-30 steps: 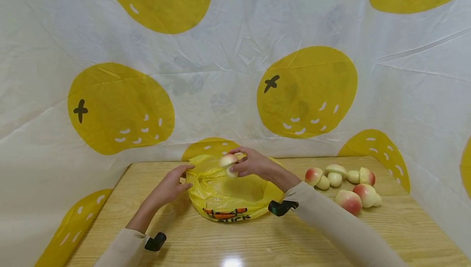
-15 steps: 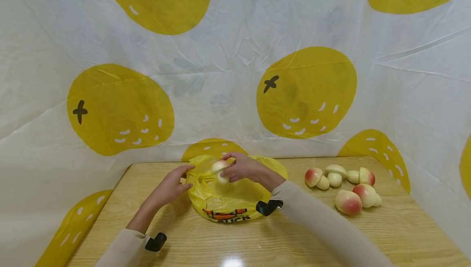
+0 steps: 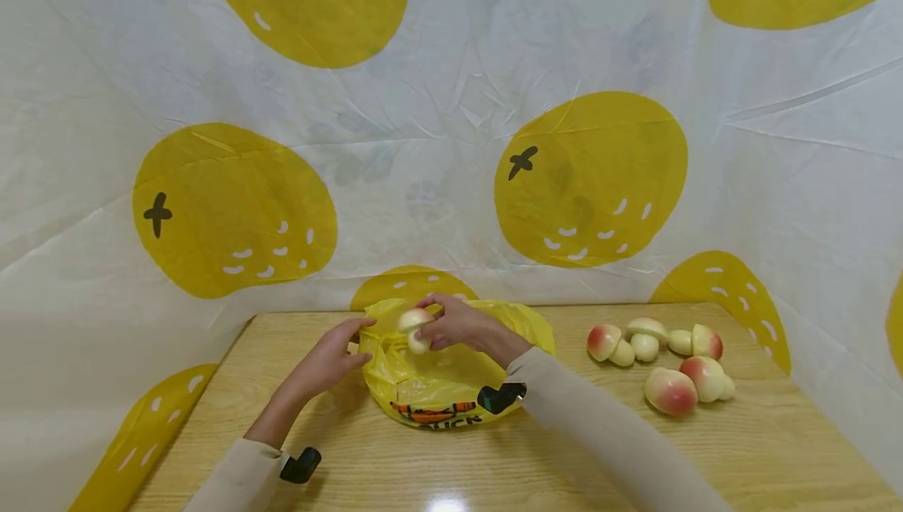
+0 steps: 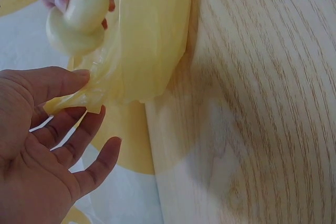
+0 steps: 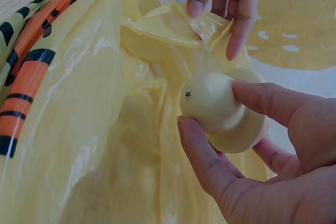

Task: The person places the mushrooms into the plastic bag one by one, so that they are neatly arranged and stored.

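Note:
A toy mushroom [image 3: 413,319] with a pale stem and a red-tinged cap is held between the thumb and fingers of my right hand [image 3: 455,324]. It hangs over the mouth of a crumpled yellow plastic bag [image 3: 451,375] on the table. My left hand [image 3: 326,357] pinches the bag's left rim between thumb and fingers, as the left wrist view shows with the thin film [image 4: 94,98]. In the right wrist view the mushroom's stem [image 5: 210,100] faces the camera, partly covering the cap. Whatever lies deep inside the bag is hidden.
Several similar toy mushrooms lie on the wooden table [image 3: 578,449] to the right, among them a pale-capped one [image 3: 645,338] and a large red-blushed one [image 3: 670,391]. A white cloth [image 3: 423,206] printed with yellow fruit hangs behind and at the sides.
My right hand has carried the mushroom leftward and slightly lower over the bag's mouth, slowing in the last half second. My left hand stays at the rim.

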Motion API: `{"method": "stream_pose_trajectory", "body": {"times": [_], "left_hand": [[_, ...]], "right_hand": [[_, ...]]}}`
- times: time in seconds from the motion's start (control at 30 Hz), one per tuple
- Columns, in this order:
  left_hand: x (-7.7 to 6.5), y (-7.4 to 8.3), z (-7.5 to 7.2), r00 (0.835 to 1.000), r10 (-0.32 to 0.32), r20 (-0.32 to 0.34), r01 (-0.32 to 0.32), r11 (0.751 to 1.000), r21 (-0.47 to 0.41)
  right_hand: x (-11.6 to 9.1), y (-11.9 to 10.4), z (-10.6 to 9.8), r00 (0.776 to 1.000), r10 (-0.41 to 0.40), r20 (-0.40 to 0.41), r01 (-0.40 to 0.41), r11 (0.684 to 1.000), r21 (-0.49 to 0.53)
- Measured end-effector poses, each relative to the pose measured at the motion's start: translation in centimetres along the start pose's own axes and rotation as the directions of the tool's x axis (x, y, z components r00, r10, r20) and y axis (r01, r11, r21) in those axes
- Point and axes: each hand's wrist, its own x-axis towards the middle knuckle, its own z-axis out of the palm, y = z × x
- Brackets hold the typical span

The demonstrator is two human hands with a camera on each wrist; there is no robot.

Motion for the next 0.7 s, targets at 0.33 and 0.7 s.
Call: {"method": "stream_pose_trajectory", "body": {"times": [0.33, 0.7], "left_hand": [[-0.1, 0.2, 0.0, 1.000, 0.006, 0.001, -0.006, 1.000, 0.001], [0.1, 0.0, 0.1, 1.000, -0.003, -0.004, 0.003, 1.000, 0.010]], "right_hand": [[1.2, 1.2, 1.0, 1.000, 0.026, -0.001, -0.026, 1.000, 0.014], [1.6, 1.9, 1.9, 0.998, 0.033, -0.049, -0.036, 0.998, -0.050]]}}
